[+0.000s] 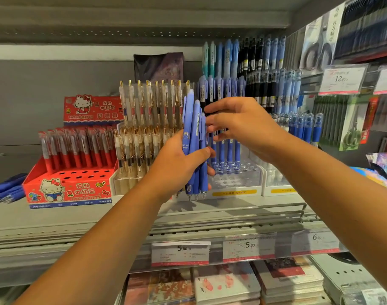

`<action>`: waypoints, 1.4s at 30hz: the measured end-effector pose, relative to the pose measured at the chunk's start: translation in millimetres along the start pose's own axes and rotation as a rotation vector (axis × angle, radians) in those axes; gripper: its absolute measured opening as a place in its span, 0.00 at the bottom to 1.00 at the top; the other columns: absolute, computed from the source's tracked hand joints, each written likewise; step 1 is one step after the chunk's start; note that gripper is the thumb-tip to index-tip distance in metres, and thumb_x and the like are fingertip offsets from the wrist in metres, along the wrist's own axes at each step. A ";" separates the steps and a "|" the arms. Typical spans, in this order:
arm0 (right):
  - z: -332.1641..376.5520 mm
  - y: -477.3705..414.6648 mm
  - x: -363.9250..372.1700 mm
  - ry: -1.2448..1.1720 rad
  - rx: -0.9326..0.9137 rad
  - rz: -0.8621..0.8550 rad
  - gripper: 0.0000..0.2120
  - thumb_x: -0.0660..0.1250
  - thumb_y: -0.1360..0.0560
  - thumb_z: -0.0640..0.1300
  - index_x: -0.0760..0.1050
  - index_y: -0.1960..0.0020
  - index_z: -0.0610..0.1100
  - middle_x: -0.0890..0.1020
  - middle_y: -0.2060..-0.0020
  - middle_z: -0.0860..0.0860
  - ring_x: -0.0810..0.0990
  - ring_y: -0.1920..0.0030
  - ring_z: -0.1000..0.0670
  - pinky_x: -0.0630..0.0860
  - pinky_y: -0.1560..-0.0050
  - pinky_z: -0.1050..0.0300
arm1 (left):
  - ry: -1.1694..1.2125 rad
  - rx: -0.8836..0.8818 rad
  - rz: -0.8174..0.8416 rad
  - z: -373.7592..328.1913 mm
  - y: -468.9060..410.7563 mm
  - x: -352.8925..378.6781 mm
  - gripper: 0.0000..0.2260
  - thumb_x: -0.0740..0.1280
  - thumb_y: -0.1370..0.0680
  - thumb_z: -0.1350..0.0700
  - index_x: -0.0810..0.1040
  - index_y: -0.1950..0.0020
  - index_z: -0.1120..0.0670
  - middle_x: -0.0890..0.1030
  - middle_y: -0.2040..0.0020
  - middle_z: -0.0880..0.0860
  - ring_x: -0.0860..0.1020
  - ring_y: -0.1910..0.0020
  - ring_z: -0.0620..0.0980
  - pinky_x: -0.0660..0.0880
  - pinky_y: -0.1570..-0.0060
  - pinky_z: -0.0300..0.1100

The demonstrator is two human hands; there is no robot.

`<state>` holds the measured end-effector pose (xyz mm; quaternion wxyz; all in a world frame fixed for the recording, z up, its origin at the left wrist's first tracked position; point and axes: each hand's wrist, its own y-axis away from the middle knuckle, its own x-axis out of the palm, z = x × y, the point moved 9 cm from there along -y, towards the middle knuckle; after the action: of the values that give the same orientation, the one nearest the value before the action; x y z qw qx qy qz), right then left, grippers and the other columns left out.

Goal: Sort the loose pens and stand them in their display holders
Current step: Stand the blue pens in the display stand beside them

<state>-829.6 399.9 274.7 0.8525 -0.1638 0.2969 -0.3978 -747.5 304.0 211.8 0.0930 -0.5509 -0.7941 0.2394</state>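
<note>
My left hand (177, 164) grips a bunch of blue pens (193, 137), upright with tips down, in front of the shelf. My right hand (238, 124) reaches in from the right; its fingers are relaxed and spread beside the tops of those pens, holding nothing that I can see. Right behind them stands a clear display holder (236, 172) with several blue pens in its back rows and vacant holes in front. More loose blue pens (7, 190) lie flat on the shelf at the far left.
A red Hello Kitty pen box (67, 190) with vacant front holes stands at the left. Next to it is a holder of clear gold-clip pens (144, 128). Price tags (180, 253) line the shelf edge. Notebooks (225, 282) lie below. Scissors packs (351, 133) hang at right.
</note>
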 end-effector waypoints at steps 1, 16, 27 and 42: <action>2.4 1.8 3.6 -0.018 -0.011 0.031 0.11 0.69 0.23 0.39 0.79 0.41 0.45 0.85 0.53 0.46 0.85 0.55 0.50 0.83 0.57 0.57 | 0.000 0.004 0.007 -0.4 -0.1 0.6 0.09 0.68 0.20 0.61 0.75 0.42 0.51 0.83 0.57 0.54 0.83 0.65 0.53 0.82 0.68 0.48; -0.9 4.6 -22.3 -0.064 -0.008 -0.091 0.12 0.69 0.27 0.28 0.81 0.51 0.43 0.85 0.55 0.43 0.86 0.58 0.48 0.83 0.60 0.51 | -0.093 0.001 -0.024 2.4 -1.3 -3.8 0.07 0.66 0.19 0.61 0.74 0.44 0.50 0.81 0.51 0.55 0.83 0.63 0.47 0.81 0.66 0.39; 12.1 -10.3 -69.4 0.669 -0.164 -0.312 0.16 0.61 0.23 0.31 0.81 0.42 0.42 0.82 0.48 0.46 0.78 0.56 0.52 0.74 0.53 0.63 | -0.017 -0.044 -0.026 6.2 -0.8 -4.3 0.09 0.65 0.19 0.62 0.73 0.41 0.51 0.83 0.48 0.56 0.84 0.58 0.59 0.82 0.68 0.58; -6.6 -16.9 -40.5 0.973 -0.045 -0.163 0.25 0.60 0.26 0.24 0.68 0.31 0.37 0.78 0.54 0.39 0.75 0.64 0.43 0.74 0.67 0.49 | -0.041 -0.056 -0.024 6.1 0.0 -3.7 0.09 0.65 0.19 0.62 0.73 0.40 0.52 0.83 0.48 0.56 0.84 0.59 0.58 0.82 0.69 0.55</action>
<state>-864.1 420.4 293.5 0.5773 -0.0002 0.6554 -0.4870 -748.6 298.9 206.9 0.0643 -0.5388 -0.8086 0.2273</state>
